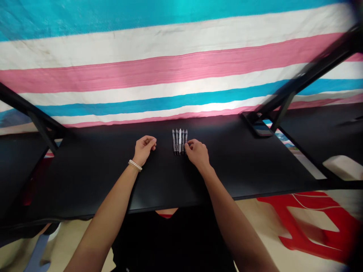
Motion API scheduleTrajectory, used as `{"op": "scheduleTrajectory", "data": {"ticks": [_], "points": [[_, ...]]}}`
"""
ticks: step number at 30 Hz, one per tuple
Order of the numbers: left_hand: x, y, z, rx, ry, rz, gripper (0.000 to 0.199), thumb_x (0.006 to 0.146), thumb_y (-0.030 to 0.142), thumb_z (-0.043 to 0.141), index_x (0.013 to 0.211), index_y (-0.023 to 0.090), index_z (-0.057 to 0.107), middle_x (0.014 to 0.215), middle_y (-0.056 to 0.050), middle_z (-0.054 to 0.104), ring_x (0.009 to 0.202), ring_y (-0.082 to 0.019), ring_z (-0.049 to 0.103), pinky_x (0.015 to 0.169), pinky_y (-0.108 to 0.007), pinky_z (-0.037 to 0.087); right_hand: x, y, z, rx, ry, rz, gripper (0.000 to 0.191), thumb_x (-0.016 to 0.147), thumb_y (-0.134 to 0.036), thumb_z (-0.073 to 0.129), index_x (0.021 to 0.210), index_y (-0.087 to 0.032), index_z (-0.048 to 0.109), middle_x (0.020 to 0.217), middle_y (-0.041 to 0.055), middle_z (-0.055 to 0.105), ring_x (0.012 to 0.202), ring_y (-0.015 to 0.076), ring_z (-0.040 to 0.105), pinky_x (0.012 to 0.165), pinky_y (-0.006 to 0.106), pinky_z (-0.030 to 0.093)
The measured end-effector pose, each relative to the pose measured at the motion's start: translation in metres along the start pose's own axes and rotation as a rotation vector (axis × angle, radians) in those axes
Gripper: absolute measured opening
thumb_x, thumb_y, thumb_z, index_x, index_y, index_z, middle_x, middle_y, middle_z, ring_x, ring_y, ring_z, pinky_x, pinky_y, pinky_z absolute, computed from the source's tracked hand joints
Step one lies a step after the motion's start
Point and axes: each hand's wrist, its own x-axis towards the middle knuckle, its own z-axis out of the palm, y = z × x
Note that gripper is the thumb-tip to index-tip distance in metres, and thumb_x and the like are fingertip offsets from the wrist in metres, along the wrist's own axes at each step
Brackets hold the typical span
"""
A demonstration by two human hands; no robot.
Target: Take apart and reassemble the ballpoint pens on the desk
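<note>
At lower left, a blue item (pixel 39 254) is cut off by the frame and cannot be identified. The left hand (pixel 145 149) is held over the black surface (pixel 241 162), left of the pens; its grip is pressed together, with the inner fingers partly hidden. Five pens (pixel 179 140) are laid side by side on the surface; their print cannot be read. The right hand (pixel 197 153) is placed at the rightmost pen, whose lower end is partly covered; whether it is pinched cannot be told. Farther right, a phone (pixel 259 127) is dimly shown and a white object (pixel 343 167) is blurred.
</note>
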Motion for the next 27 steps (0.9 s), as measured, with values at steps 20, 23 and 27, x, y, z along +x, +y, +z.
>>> {"op": "scheduleTrajectory", "data": {"ticks": [20,23,27], "points": [[-0.0003,0.0015,0.0020,0.011,-0.002,-0.009,0.016,0.075,0.030,0.074,0.077,0.015,0.067,0.063,0.000,0.060,0.051,-0.008,0.052,0.051,-0.023,0.041,0.0001,0.0028,0.0033,-0.014,0.020,-0.037,0.027,0.090,-0.025,0.047,0.093,-0.016,0.072,0.084,0.0106,0.074,0.082,0.0253,0.068,0.077,0.035,0.047],[0.0000,0.0017,0.0022,0.013,-0.005,-0.006,0.017,0.074,0.030,0.075,0.077,0.015,0.067,0.063,0.000,0.060,0.052,-0.008,0.052,0.051,-0.023,0.041,-0.0004,0.0032,0.0031,-0.003,0.027,-0.041,0.026,0.090,-0.025,0.047,0.093,-0.016,0.072,0.085,0.0107,0.074,0.081,0.0253,0.068,0.077,0.035,0.048],[-0.0003,0.0016,0.0022,0.017,-0.012,0.003,0.016,0.075,0.029,0.074,0.077,0.015,0.067,0.063,0.000,0.060,0.052,-0.008,0.052,0.051,-0.023,0.041,-0.0021,0.0046,0.0019,0.058,0.008,-0.033,0.025,0.090,-0.024,0.048,0.094,-0.015,0.071,0.080,0.0096,0.073,0.078,0.0233,0.068,0.075,0.033,0.048]]}}
